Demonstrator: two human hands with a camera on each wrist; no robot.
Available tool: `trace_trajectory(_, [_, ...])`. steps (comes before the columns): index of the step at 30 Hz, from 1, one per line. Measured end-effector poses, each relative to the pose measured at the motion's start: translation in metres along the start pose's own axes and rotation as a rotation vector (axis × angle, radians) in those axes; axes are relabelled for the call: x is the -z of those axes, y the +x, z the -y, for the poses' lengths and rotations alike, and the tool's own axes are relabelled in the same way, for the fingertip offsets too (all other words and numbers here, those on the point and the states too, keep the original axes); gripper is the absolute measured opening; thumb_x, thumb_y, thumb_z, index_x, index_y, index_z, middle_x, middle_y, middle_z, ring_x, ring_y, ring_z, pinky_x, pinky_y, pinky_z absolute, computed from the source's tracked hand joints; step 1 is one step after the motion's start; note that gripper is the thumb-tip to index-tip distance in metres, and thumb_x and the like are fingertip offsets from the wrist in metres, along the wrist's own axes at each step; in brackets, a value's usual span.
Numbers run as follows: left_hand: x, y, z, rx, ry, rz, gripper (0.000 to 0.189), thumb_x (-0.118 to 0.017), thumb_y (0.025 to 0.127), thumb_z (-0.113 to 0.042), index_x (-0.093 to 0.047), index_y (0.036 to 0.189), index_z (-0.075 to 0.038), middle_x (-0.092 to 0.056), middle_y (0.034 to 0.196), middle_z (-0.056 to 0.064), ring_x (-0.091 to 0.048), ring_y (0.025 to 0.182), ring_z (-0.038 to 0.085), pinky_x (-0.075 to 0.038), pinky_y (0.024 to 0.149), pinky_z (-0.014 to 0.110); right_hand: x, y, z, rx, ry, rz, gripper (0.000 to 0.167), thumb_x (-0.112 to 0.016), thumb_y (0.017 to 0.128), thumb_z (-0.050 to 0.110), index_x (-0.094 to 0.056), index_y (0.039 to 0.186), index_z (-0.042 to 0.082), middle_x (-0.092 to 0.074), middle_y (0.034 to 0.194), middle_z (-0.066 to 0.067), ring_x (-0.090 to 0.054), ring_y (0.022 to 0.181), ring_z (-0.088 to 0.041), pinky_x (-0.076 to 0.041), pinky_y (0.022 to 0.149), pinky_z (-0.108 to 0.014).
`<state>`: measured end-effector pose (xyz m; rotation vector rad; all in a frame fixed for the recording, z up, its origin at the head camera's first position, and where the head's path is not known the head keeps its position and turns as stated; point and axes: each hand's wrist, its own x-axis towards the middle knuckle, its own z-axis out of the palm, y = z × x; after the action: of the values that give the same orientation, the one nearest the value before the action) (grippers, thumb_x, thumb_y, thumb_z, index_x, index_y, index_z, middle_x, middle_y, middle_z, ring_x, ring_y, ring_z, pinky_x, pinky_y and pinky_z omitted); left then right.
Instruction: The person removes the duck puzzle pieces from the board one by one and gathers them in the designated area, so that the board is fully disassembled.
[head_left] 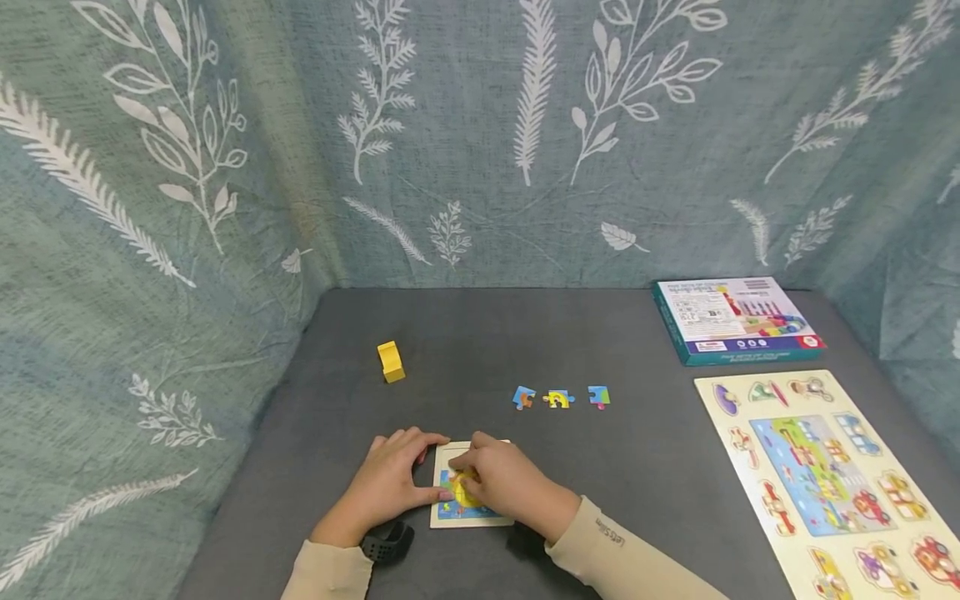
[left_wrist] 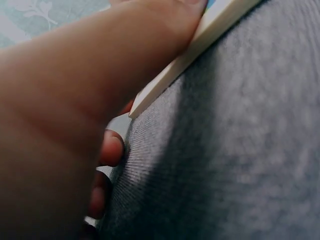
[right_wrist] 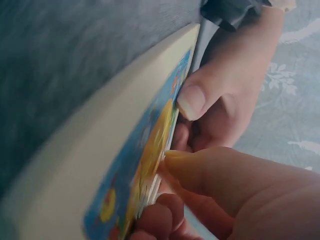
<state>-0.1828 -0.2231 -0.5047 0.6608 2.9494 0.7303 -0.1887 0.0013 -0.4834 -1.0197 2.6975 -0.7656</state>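
A small wooden jigsaw board (head_left: 435,517) with a pale frame lies flat at the near middle, partly filled with a blue and yellow picture. At its left side, my left hand (head_left: 386,479) grips the board, thumb on the near-left rim and fingers around the far-left corner. My right hand (head_left: 513,479) reaches over the board from the right. Its thumb and fingers pinch a puzzle piece (right_wrist: 150,190) at the picture, mostly hidden by the fingers. The left wrist view shows the left thumb over the board's pale edge (left_wrist: 167,82).
Three loose jigsaw pieces (head_left: 558,399) lie in a row beyond the board. A yellow block (head_left: 391,362) stands farther back on the left. To the right are a large picture puzzle board (head_left: 795,546) and a flat teal-edged box (head_left: 738,321). A patterned curtain (head_left: 480,167) hangs behind the table.
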Motion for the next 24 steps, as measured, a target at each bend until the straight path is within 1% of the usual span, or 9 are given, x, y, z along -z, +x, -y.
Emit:
trace_trajectory(4, [0.003, 0.0, -0.001, 0.022, -0.014, 0.02, 0.071, -0.089, 0.075, -0.061, -0.069, 0.128, -0.018, -0.04, 0.081, -0.012, -0.038, 0.074, 0.006, -0.026, 0.076, 0.04, -0.002, 0.002, 0.002, 0.013, 0.024, 0.004, 0.023, -0.078, 0.097, 0.012, -0.081, 0.119, 0.013, -0.05, 0.082, 0.007, -0.04, 0.063, -0.002, -0.039, 0.058, -0.017])
trace_trajectory(10, [0.006, 0.0, 0.0, 0.047, -0.039, 0.039, 0.07, -0.093, 0.073, -0.055, -0.07, 0.127, -0.018, -0.042, 0.08, -0.012, -0.041, 0.074, 0.006, -0.026, 0.077, 0.041, -0.005, 0.004, 0.006, -0.002, 0.04, 0.012, 0.023, -0.078, 0.096, 0.011, -0.081, 0.119, 0.014, -0.05, 0.082, 0.008, -0.04, 0.064, -0.001, -0.039, 0.059, -0.016])
trace_trajectory(16, [0.007, 0.001, 0.004, 0.034, -0.055, 0.042, 0.069, -0.093, 0.073, -0.054, -0.069, 0.126, -0.017, -0.043, 0.082, -0.012, -0.042, 0.075, 0.006, -0.027, 0.076, 0.041, -0.009, 0.006, 0.008, 0.017, 0.035, -0.002, 0.031, -0.078, 0.093, 0.008, -0.08, 0.123, 0.014, -0.05, 0.08, 0.008, -0.039, 0.064, -0.003, -0.036, 0.057, -0.017])
trace_trajectory(17, [0.007, 0.001, 0.004, 0.027, -0.058, 0.041, 0.069, -0.093, 0.074, -0.055, -0.069, 0.126, -0.017, -0.043, 0.082, -0.012, -0.042, 0.075, 0.006, -0.027, 0.076, 0.041, -0.01, 0.006, 0.008, 0.009, 0.039, -0.002, 0.031, -0.078, 0.093, 0.008, -0.08, 0.123, 0.014, -0.05, 0.081, 0.008, -0.039, 0.065, -0.003, -0.037, 0.058, -0.017])
trace_trajectory(20, [0.006, 0.0, 0.005, 0.017, -0.061, 0.038, 0.069, -0.092, 0.074, -0.056, -0.069, 0.126, -0.018, -0.043, 0.082, -0.012, -0.041, 0.074, 0.005, -0.026, 0.076, 0.04, -0.012, 0.007, 0.009, -0.036, 0.098, -0.005, 0.03, -0.081, 0.092, 0.009, -0.08, 0.121, 0.016, -0.049, 0.084, 0.009, -0.041, 0.066, -0.003, -0.04, 0.06, -0.017])
trace_trajectory(22, [0.006, 0.0, 0.005, 0.016, -0.062, 0.04, 0.069, -0.092, 0.074, -0.056, -0.069, 0.127, -0.018, -0.043, 0.082, -0.012, -0.041, 0.073, 0.005, -0.026, 0.076, 0.04, -0.013, 0.007, 0.008, -0.061, 0.131, -0.02, 0.028, -0.083, 0.091, 0.012, -0.081, 0.118, 0.018, -0.049, 0.087, 0.009, -0.043, 0.071, -0.004, -0.041, 0.064, -0.018])
trace_trajectory(24, [0.005, -0.001, 0.004, 0.017, -0.059, 0.046, 0.07, -0.092, 0.074, -0.056, -0.069, 0.127, -0.018, -0.043, 0.082, -0.013, -0.04, 0.072, 0.005, -0.026, 0.075, 0.04, -0.014, 0.007, 0.008, -0.053, 0.137, -0.053, 0.026, -0.086, 0.089, 0.014, -0.081, 0.114, 0.021, -0.051, 0.091, 0.01, -0.044, 0.077, -0.004, -0.042, 0.068, -0.018])
